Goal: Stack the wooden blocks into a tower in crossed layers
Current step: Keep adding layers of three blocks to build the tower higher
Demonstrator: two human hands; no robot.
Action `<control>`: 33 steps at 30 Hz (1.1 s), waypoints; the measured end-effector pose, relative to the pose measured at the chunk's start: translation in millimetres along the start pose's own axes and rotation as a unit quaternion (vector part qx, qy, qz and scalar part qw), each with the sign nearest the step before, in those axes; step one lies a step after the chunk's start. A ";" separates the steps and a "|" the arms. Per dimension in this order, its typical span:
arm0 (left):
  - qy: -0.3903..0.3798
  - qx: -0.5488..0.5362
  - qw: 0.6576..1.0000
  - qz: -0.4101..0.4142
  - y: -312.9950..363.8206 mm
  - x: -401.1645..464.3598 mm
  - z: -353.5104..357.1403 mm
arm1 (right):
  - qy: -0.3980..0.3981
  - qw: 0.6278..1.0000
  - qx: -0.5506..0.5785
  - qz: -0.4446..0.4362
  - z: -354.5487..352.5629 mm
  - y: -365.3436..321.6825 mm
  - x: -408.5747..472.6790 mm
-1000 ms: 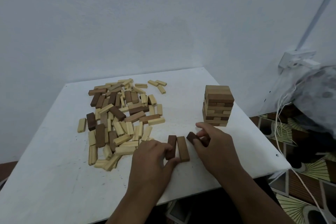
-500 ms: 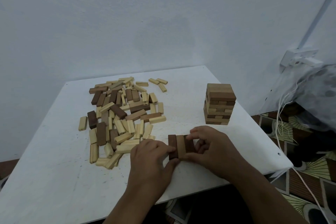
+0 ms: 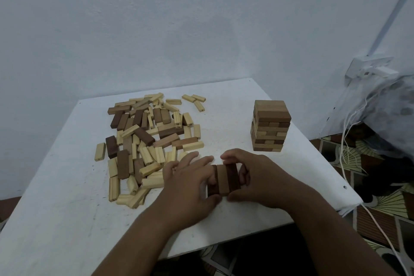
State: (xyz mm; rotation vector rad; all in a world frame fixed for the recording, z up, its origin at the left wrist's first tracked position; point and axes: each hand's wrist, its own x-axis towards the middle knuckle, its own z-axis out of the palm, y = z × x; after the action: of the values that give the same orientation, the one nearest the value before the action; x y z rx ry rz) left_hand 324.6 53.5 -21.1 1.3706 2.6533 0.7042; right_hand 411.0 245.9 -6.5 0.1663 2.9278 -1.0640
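Three blocks [image 3: 224, 179] lie side by side on the table [image 3: 67, 219], near its front edge, pressed together into one row: dark, lighter brown, dark. The left hand [image 3: 190, 184] holds the row from its left side, thumb at the near end and fingers curled at the far part. The right hand [image 3: 257, 177] grips the right side in the same way, fingers bent around the far end and thumb at the near end. So both hands pinch the same row between them.

The tower [image 3: 271, 125] stands well apart, further back on the right. The loose pile [image 3: 147, 141] of blocks lies to the left.

I judge the blocks are light, stiff and quite smooth, so they do not bend, but the middle one can slip down if the pressure from the sides is weak. The best hold is on the two outer long faces, squeezing inward evenly. The tower looks easy to disturb, so the row should come down flat and gently, crossed over the top layer.
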 end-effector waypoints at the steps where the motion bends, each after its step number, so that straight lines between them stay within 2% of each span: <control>1: -0.018 -0.022 1.000 0.014 0.2 5.0 -4.5 | -0.007 1.000 0.003 -0.001 -0.9 -0.3 1.1; 7: -0.033 -0.086 0.996 0.020 0.1 19.6 -17.2 | -0.001 0.999 0.038 -0.018 -4.6 -1.1 1.5; 14: 0.035 -0.205 0.978 0.022 19.1 31.5 -52.2 | 0.056 0.995 0.065 -0.044 -47.5 -23.3 -2.7; 21: 0.060 -0.214 0.973 0.057 55.7 79.3 -91.9 | 0.104 0.990 0.088 -0.039 -122.0 -38.2 -1.6; 33: -0.014 -0.181 0.983 0.038 93.2 162.0 -71.9 | 0.119 0.992 0.039 0.014 -176.6 18.5 13.6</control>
State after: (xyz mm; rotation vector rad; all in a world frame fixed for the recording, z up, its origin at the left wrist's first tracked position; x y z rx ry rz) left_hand 278.7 201.3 105.9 1.3674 2.3091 1.0998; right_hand 402.3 374.5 116.4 0.3589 3.0805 -1.2357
